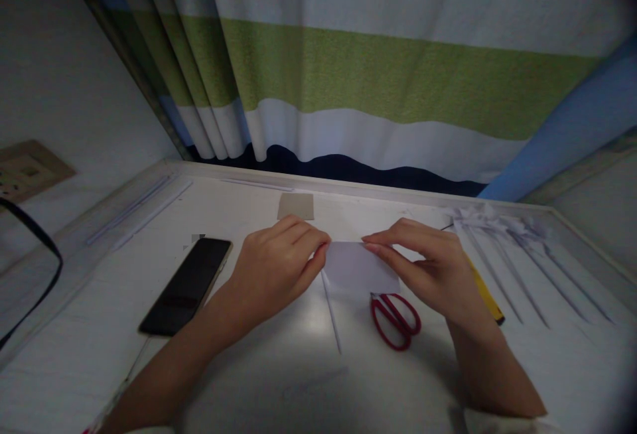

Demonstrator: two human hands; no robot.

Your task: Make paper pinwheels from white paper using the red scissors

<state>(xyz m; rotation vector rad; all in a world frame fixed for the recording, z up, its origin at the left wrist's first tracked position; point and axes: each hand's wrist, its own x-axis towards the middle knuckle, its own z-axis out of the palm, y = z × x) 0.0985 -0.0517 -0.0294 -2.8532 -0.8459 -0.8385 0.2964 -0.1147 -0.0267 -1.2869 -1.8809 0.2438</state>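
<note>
A small white sheet of paper is stretched between my two hands above the table. My left hand pinches its upper left corner between thumb and fingers. At the upper right edge, my right hand grips the paper with thumb and forefinger. Red-handled scissors lie just below the paper, their blades partly hidden by it. A thin white paper stick rests on the table under my left hand, its upper end near the sheet.
To the left lies a black phone. A square grey-beige card sits behind my left hand. White paper flowers with long stems lie at the right, near a yellow object. Paper strips lie at the far left. A curtain hangs behind.
</note>
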